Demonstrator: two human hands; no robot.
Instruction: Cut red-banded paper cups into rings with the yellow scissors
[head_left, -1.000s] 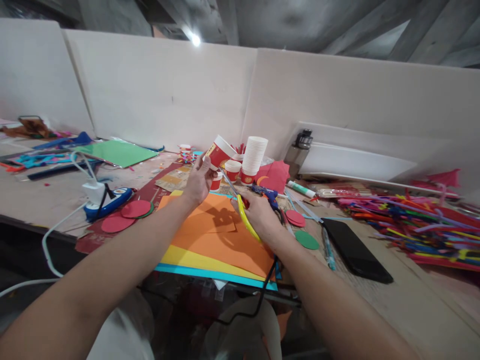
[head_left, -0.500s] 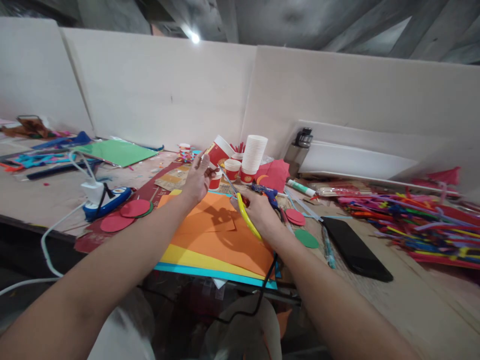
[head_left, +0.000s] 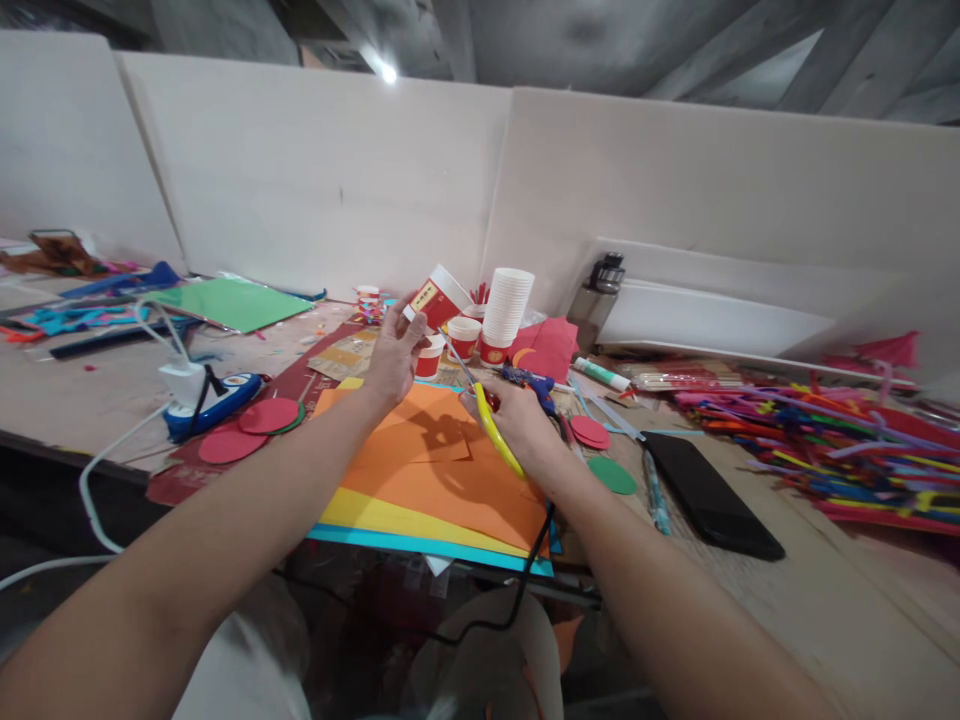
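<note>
My left hand (head_left: 394,355) is closed on a red paper cup (head_left: 437,298) with a white rim, held tilted above the table. My right hand (head_left: 517,425) grips yellow-handled scissors (head_left: 491,430); their blades point up toward the cup's lower edge. Both hands hover over a stack of orange, yellow and blue paper sheets (head_left: 435,480).
Behind stand a stack of white cups (head_left: 508,305) and small red cups (head_left: 464,338). A glue gun (head_left: 529,381), glue stick (head_left: 602,375), red and green paper circles (head_left: 613,477), a black phone (head_left: 712,495) and a pile of pipe cleaners (head_left: 840,450) lie right. Charger and cable (head_left: 184,385) sit left.
My left hand has turned the cup slightly and raised it a little. The right hand with the scissors has barely moved.
</note>
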